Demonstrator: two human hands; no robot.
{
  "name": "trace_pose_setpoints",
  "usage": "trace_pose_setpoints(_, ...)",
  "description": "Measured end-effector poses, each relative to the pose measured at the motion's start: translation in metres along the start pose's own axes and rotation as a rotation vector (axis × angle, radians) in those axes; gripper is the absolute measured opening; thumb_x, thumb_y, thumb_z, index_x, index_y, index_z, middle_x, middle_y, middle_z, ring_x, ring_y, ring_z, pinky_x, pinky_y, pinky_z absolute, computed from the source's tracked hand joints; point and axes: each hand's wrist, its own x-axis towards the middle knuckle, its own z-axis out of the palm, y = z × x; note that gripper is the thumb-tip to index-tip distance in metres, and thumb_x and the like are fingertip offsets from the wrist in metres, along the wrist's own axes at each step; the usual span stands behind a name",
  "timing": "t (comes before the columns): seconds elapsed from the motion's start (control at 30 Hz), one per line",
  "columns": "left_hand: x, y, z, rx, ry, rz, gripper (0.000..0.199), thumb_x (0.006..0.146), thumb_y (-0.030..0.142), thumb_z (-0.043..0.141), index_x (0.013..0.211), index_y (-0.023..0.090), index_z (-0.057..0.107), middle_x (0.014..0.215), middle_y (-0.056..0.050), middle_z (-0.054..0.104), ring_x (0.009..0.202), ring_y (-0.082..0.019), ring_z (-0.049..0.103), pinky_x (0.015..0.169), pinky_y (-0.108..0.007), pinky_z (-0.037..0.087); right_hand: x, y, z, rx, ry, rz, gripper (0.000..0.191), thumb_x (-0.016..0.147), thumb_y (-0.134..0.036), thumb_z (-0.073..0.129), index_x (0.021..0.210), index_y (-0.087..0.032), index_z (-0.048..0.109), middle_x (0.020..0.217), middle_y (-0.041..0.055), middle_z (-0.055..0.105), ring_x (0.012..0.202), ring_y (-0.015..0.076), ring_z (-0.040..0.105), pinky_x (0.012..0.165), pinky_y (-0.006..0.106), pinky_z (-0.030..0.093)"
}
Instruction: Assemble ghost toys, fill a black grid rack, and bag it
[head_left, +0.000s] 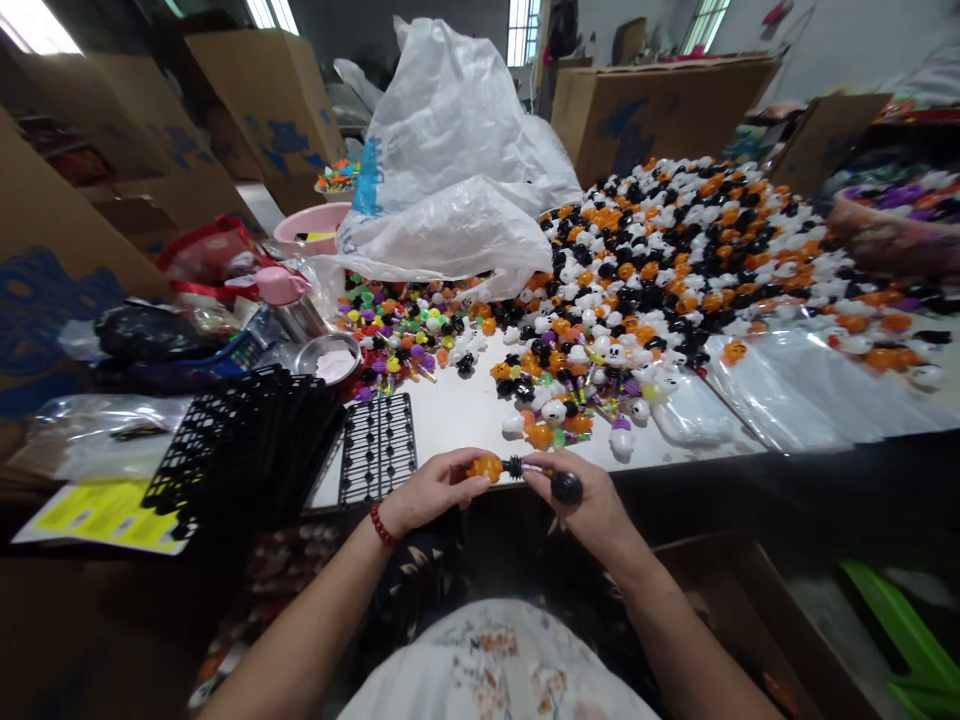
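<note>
My left hand, with a red bead bracelet at the wrist, is closed on a small orange pumpkin-shaped plastic piece. My right hand is closed around a thin stick with a black ribbed part at one end and a round black knob at the other. The ribbed end meets or nearly meets the pumpkin piece; the exact contact is too small to tell. Both hands are at the table's front edge, before a pile of small orange, white, black and purple pieces.
A large heap of orange, white and black pieces covers the right rear. Clear plastic bags lie at right. Black plastic grids, a metal bowl and a pink-lidded container stand left. A white sack rises behind.
</note>
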Motion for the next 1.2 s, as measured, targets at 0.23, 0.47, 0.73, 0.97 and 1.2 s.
trace_pose_setpoints(0.23,-0.002,0.003,0.006,0.076,-0.152,-0.035,0.044,0.087,0.050,0.059,0.119,0.020,0.059,0.091,-0.002,0.053,0.068,-0.009,0.042,0.056,-0.019,0.037,-0.003,-0.005,-0.013,-0.012,-0.139,0.075,0.023,0.084,-0.042,0.066,0.095,-0.022,0.073,0.094,0.0050,0.072,0.086,0.0203,0.065,0.079,0.030,0.050)
trace_pose_setpoints(0.47,-0.005,0.006,0.014,0.094,-0.201,-0.139,0.043,0.089,0.062,0.046,0.103,0.021,0.051,0.073,0.004,0.039,0.062,-0.008,0.038,0.055,-0.017,0.038,-0.002,-0.002,-0.006,0.107,-0.199,0.215,0.025,0.081,-0.045,0.068,0.088,-0.021,0.073,0.084,0.0019,0.071,0.077,0.0180,0.063,0.071,0.027,0.048)
trace_pose_setpoints(0.73,0.010,-0.018,0.028,-0.378,-0.117,-0.133,0.038,0.090,0.059,0.050,0.095,0.022,0.041,0.067,0.008,0.026,0.052,-0.005,0.021,0.047,-0.016,0.023,0.011,0.005,0.009,0.289,-0.081,0.373,0.038,0.078,-0.053,0.068,0.092,-0.018,0.071,0.079,0.0021,0.069,0.073,0.0178,0.060,0.069,0.028,0.046)
trace_pose_setpoints(0.97,0.028,-0.004,0.020,-0.327,0.018,-0.116,0.034,0.089,0.054,0.054,0.099,0.022,0.046,0.066,0.007,0.034,0.050,-0.004,0.021,0.046,-0.015,0.017,0.021,0.023,0.004,0.531,-0.075,0.448,0.038,0.072,-0.050,0.074,0.090,-0.016,0.070,0.072,0.0004,0.064,0.057,0.0104,0.044,0.055,0.025,0.035)
trace_pose_setpoints(1.2,0.032,-0.014,0.030,-0.225,0.165,-0.156,0.036,0.090,0.058,0.046,0.086,0.022,0.042,0.062,0.008,0.035,0.048,-0.006,0.027,0.045,-0.017,0.022,0.012,0.024,0.002,0.360,-0.083,0.389,0.035,0.073,-0.047,0.074,0.091,-0.018,0.071,0.088,0.0037,0.071,0.081,0.0183,0.062,0.075,0.029,0.047)
